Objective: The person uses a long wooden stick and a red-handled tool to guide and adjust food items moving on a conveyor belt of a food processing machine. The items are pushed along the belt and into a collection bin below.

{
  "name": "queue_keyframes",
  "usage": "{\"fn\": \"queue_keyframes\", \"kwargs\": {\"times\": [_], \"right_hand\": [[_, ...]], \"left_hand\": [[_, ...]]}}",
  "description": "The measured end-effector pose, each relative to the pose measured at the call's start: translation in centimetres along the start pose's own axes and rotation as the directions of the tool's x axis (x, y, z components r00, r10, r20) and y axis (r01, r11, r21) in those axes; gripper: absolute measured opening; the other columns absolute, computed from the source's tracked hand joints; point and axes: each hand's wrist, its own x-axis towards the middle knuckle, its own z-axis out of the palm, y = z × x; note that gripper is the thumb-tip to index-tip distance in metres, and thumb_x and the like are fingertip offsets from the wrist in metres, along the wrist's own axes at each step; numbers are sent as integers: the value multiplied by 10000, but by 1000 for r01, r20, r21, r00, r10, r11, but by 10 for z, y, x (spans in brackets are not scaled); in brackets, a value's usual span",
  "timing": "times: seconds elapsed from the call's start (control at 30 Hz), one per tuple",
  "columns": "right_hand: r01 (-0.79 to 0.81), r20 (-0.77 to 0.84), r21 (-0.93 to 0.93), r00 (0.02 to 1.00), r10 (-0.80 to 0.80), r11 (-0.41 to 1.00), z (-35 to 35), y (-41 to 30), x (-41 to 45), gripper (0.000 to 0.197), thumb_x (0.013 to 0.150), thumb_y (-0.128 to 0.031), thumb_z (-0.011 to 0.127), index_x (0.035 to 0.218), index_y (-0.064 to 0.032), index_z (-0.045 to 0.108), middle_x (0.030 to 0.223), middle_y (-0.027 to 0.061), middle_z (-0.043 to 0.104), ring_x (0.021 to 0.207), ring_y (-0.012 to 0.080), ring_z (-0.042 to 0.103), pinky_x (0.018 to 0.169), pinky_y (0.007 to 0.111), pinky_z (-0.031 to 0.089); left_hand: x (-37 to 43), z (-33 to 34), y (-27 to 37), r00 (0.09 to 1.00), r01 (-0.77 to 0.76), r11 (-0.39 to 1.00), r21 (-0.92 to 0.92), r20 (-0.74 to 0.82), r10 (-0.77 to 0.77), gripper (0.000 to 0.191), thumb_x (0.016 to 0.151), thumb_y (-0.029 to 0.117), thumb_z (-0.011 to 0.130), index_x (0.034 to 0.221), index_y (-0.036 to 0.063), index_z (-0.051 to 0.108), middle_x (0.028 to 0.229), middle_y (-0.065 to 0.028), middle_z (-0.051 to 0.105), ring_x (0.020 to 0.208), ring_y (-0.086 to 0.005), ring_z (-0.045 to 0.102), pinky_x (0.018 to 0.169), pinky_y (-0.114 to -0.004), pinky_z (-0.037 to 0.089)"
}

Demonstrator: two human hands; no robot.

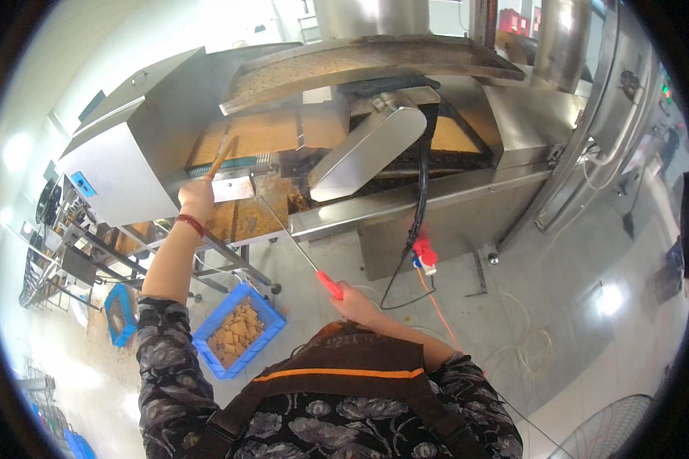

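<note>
My left hand grips a wooden stick, its far end over a flat golden-brown sheet on the machine's conveyor. My right hand, low in front of my apron, holds a long thin metal tool by its red handle. The tool's metal shaft slopes up and left, ending near a small metal plate at the machine's side; I cannot tell whether it touches. Behind the stick, a second flat sheet lies to the right, beyond a dark gap.
A slanted metal guard and a black hose stand right of the sheets. Above hangs a long metal tray. A grey metal housing is at left. On the floor, a blue crate holds broken brown pieces; an orange cable trails.
</note>
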Motion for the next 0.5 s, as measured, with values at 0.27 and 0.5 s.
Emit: {"fn": "queue_keyframes", "kwargs": {"times": [0.27, 0.5], "right_hand": [[-90, 44, 15, 995, 89, 996, -8, -9, -6, 305, 807, -243, 564, 983, -6, 488, 748, 223, 601, 738, 393, 601, 638, 472, 453], [-99, 43, 20, 994, 98, 995, -13, -16, -13, 374, 824, -256, 563, 1104, -17, 496, 682, 154, 594, 565, 267, 607, 526, 374, 459]], "left_hand": [[-2, 3, -20, 997, -10, 1000, 2, -71, 10, 264, 934, 172, 362, 1068, 146, 587, 888, -96, 672, 818, -269, 662, 669, -383, 529], [-5, 0, -21, 996, 10, 999, -38, -87, -14, 284, 946, 196, 349, 1046, 125, 605, 883, -98, 673, 824, -261, 662, 684, -371, 530]]}}
